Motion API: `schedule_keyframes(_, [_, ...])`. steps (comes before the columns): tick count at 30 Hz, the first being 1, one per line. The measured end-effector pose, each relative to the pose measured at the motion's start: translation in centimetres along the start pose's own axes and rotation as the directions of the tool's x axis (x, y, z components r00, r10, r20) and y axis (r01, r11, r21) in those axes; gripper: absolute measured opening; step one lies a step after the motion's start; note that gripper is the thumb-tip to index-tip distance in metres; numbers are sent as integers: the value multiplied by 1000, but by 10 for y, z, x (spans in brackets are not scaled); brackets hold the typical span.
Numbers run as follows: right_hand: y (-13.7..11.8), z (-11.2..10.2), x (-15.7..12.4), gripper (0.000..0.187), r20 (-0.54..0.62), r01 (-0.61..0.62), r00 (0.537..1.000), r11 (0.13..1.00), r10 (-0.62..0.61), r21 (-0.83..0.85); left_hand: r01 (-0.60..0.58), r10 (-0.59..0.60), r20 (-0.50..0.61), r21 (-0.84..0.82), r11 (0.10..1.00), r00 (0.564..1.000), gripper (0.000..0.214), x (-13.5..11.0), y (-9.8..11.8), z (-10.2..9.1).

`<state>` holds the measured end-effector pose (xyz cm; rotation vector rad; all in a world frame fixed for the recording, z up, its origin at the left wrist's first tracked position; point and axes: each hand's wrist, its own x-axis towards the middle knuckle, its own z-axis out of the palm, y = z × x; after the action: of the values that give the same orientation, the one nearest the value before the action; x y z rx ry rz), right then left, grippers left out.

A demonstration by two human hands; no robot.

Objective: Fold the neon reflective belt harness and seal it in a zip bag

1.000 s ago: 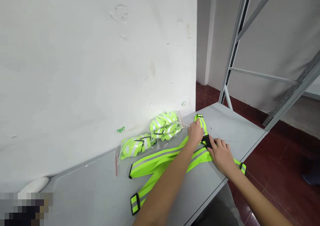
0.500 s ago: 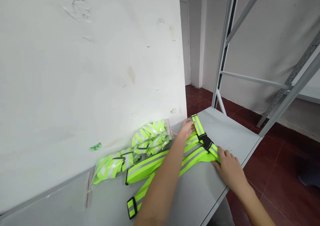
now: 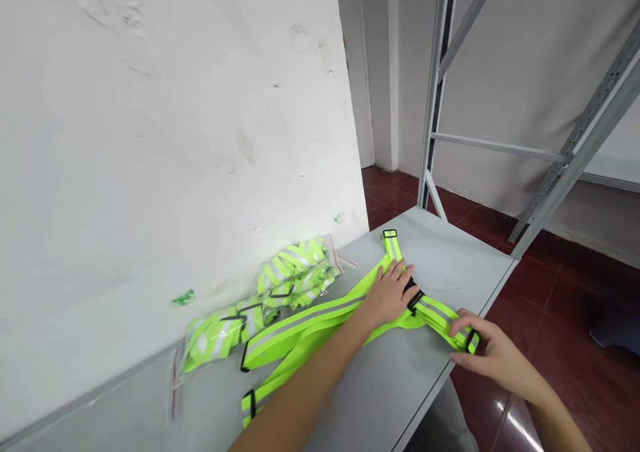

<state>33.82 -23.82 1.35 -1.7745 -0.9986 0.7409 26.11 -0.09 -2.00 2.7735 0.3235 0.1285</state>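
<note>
A neon yellow-green reflective vest of straps (image 3: 315,319) with grey stripes lies spread across the grey tabletop. My left hand (image 3: 387,295) rests flat on it, fingers stretched beside the black buckle (image 3: 413,295), which they partly cover. At the table's front edge, my right hand (image 3: 487,352) has thumb and fingers around a short strap end (image 3: 443,319), close to its black slider (image 3: 471,341). Another strap end with a black slider (image 3: 390,234) points away beyond my left hand. My left forearm hides part of the nearer straps.
Clear zip bags (image 3: 215,342) packed with similar straps lie along the white wall (image 3: 200,139). A grey metal frame (image 3: 433,105) rises at the table's far end. Dark red floor tiles (image 3: 550,319) show past the table edge (image 3: 435,389).
My left hand has moved from the far strap end to lie flat beside the buckle. My right hand has shifted outward along its strap, which now extends to the table edge.
</note>
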Motion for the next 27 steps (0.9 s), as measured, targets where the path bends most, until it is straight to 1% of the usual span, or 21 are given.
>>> schedule_keyframes(1, [-4,3,1,21,-22,-56,998,990,59,128,-7,7,17,11,1000,1000,59,-5,1,2])
schedule_keyframes(2, [-8,7,2,24,-31,-103,993,956,116,276,-20,20,26,17,1000,999,59,-9,3,3])
schedule_keyframes(3, [-14,11,4,28,-21,-133,988,897,156,421,-42,41,32,19,999,999,58,-13,6,3])
schedule_keyframes(4, [-21,16,7,34,2,-139,986,828,164,543,-73,73,37,16,997,997,57,-17,9,2])
schedule_keyframes(5, [-28,21,10,41,27,-127,989,768,142,628,-112,111,42,10,994,993,56,-21,12,1])
schedule_keyframes(6, [-36,25,14,48,54,-113,993,730,103,674,-150,150,49,3,989,988,54,-27,15,-1])
schedule_keyframes(7, [-43,30,20,53,78,-105,994,719,71,687,-186,186,58,-1,983,981,53,-33,18,-2])
schedule_keyframes(9, [-51,37,31,55,110,-119,992,750,62,650,-220,219,67,6,975,973,51,-48,23,-6])
schedule_keyframes(10, [-52,39,38,51,103,-127,991,782,80,610,-213,211,64,16,977,975,51,-56,24,-8])
schedule_keyframes(11, [-49,42,44,45,73,-131,991,823,108,553,-192,190,59,28,981,980,52,-66,24,-10])
schedule_keyframes(13, [-39,45,57,39,-49,-115,988,917,144,383,-139,136,54,39,990,989,57,-84,24,-11])
schedule_keyframes(15, [-24,48,68,42,-147,-92,983,987,111,129,-117,115,68,28,993,991,59,-100,23,-10])
schedule_keyframes(17, [-10,51,77,45,-168,-83,984,988,61,-128,-139,138,76,6,990,988,55,-112,24,-8])
schedule_keyframes(19, [-2,55,83,43,-174,-92,984,956,44,-279,-164,165,62,-18,986,984,51,-118,27,-5])
schedule_keyframes(20, [0,57,85,41,-188,-100,981,946,42,-308,-167,168,49,-34,985,985,49,-120,28,-4])
schedule_keyframes(23, [2,59,84,41,-205,-98,978,948,36,-302,-134,136,5,-111,985,991,44,-121,31,-5])
schedule_keyframes(25, [1,57,80,43,-200,-77,980,955,19,-287,-104,102,-21,-173,979,995,40,-121,32,-6])
schedule_keyframes(27, [2,52,75,42,-200,-52,980,972,6,-230,-70,62,-43,-228,971,997,37,-121,32,-9])
